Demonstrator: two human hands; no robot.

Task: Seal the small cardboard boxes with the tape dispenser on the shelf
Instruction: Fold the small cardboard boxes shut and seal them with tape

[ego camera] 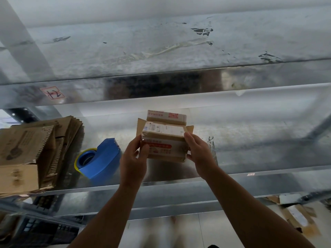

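Left grip [133,158] and right grip [198,153] each clasp one side of the small cardboard box [166,140] over the shelf [250,154]. Its flaps stand open and untaped, so sealing looks unstarted. The tape dispenser [103,158] lies untouched at nine o'clock, flattened cartons [35,145] beyond

Both hands are on a small brown cardboard box with red print [165,146], flaps open, with a labelled pack showing inside. The left hand [133,160] grips its left side with the thumb on the front, and the right hand [198,154] grips the right side. It's over the shiny galvanised metal shelf [259,149], can't tell if it's touching. Just left of the hands a blue plastic tape dispenser with a yellow-edged roll [105,158] sits on the shelf. Further left is a stack of flattened brown cardboard boxes [35,151]. The scuffed upper metal shelf [125,51] has a red-outlined handwritten label [52,93] on its front edge.
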